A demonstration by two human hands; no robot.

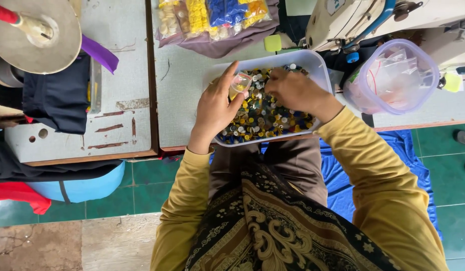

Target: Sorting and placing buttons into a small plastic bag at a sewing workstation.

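At the far left a dark garment (59, 98) is lying on the grey worktop (182, 95), with a purple ribbon (99, 52) trailing beside it. Further right, the left hand (216, 108) is hovering over the near-left corner of a white rectangular tray (320, 68), its fingers (233, 75) pinching a small clear plastic bag (240, 84) with yellow inside. The tray is sitting at the worktop's near edge, filled with mixed buttons (262, 118) in yellow, blue and white. The right hand (293, 90) is resting down among these buttons, fingers curled together; what they are gripping cannot be told. Behind the tray, clear packets of sorted buttons (212, 15) are lying. At the right, a clear round tub (390, 78) is standing by a sewing machine (373, 17).
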